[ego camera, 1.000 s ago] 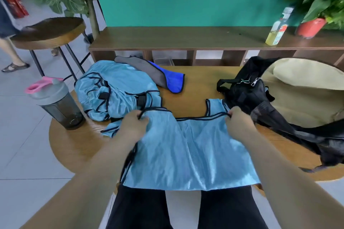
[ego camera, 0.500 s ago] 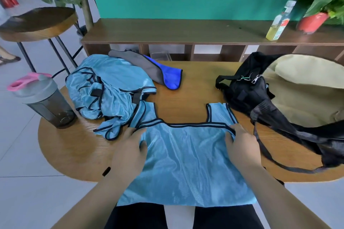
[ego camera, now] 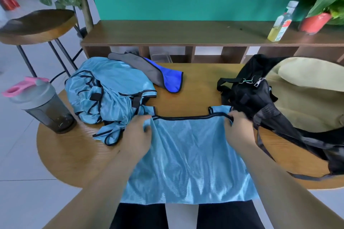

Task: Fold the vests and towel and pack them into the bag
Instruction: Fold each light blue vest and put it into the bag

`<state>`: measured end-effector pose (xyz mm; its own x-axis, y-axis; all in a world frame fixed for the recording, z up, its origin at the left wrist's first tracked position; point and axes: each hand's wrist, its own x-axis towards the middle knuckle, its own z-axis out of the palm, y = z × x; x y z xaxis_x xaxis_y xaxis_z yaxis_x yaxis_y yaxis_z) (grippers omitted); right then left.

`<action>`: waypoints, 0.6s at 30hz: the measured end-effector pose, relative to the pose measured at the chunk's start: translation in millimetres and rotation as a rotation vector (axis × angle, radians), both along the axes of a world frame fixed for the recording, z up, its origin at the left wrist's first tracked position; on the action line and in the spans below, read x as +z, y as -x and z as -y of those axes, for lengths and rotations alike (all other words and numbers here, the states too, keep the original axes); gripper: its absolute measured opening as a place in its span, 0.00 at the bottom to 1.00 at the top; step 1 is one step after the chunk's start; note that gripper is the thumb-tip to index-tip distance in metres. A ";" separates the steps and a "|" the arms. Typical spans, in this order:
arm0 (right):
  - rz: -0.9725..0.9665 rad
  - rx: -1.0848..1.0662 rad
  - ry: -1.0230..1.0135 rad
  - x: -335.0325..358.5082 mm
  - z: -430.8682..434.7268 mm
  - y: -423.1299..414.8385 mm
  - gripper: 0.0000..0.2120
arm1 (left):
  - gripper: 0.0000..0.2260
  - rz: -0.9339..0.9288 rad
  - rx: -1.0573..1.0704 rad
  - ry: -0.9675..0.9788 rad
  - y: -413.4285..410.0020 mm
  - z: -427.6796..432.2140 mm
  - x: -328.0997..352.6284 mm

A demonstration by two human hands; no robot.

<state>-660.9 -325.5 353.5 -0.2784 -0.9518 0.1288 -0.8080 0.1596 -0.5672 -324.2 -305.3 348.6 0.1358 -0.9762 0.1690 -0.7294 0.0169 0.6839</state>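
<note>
A light blue vest (ego camera: pixel 188 158) with black trim lies spread on the round wooden table (ego camera: pixel 74 154), its hem hanging over the near edge. My left hand (ego camera: pixel 136 132) pinches its left shoulder area and my right hand (ego camera: pixel 237 128) grips the right shoulder at the black trim. A heap of more light blue vests (ego camera: pixel 109 91) lies crumpled at the left. Behind it rests a grey and bright blue towel (ego camera: pixel 163 77). The black bag (ego camera: pixel 260 98) lies wide open at the right, showing its beige lining (ego camera: pixel 307 96).
A grey shaker bottle (ego camera: pixel 42 106) with a pink lid stands at the table's left edge. A dark wooden shelf (ego camera: pixel 186 33) runs behind, holding a yellow drink bottle (ego camera: pixel 281 22) and a red potted plant (ego camera: pixel 316 20). A round stool (ego camera: pixel 37 24) stands at the far left.
Both hands lowered the vest's top onto the table and smoothed it, then slid up and took hold of the shoulders at the neckline again. The view tilted slightly.
</note>
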 end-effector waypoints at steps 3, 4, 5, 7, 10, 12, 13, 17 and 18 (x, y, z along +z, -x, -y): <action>-0.056 -0.003 0.060 -19.0 -0.7 3.6 0.08 | 0.20 0.269 -0.039 0.082 -3.5 -1.7 -23.3; -0.059 -0.005 0.082 -20.1 -2.0 3.9 0.08 | 0.20 0.311 -0.025 0.090 -3.2 -1.6 -24.7; -0.060 -0.014 0.094 -20.6 -1.5 4.3 0.09 | 0.20 0.344 -0.003 0.088 -1.9 -0.8 -24.8; -0.059 -0.038 0.101 -20.5 -0.2 4.4 0.09 | 0.21 0.379 0.029 0.075 1.4 -0.8 -24.1; -0.072 -0.058 0.124 -19.8 -0.4 2.9 0.07 | 0.22 0.399 0.036 0.070 2.8 -3.7 -23.2; -0.091 -0.067 0.128 -19.4 -2.5 2.9 0.07 | 0.22 0.405 0.020 0.072 3.1 -5.9 -22.4; -0.096 -0.070 0.125 -19.6 -3.7 3.1 0.08 | 0.22 0.411 0.007 0.077 3.6 -7.7 -22.9; -0.092 -0.037 0.133 -18.9 -11.5 4.8 0.08 | 0.21 0.390 -0.098 0.141 5.9 -19.3 -21.1; -0.093 -0.014 0.142 -19.0 -13.5 5.5 0.07 | 0.22 0.372 -0.137 0.168 6.3 -22.5 -19.2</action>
<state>-666.4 -311.9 334.5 -0.2718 -0.9185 0.2872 -0.8565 0.0949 -0.5073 -330.5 -282.8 329.4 -0.0934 -0.9359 0.3396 -0.9089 0.2194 0.3546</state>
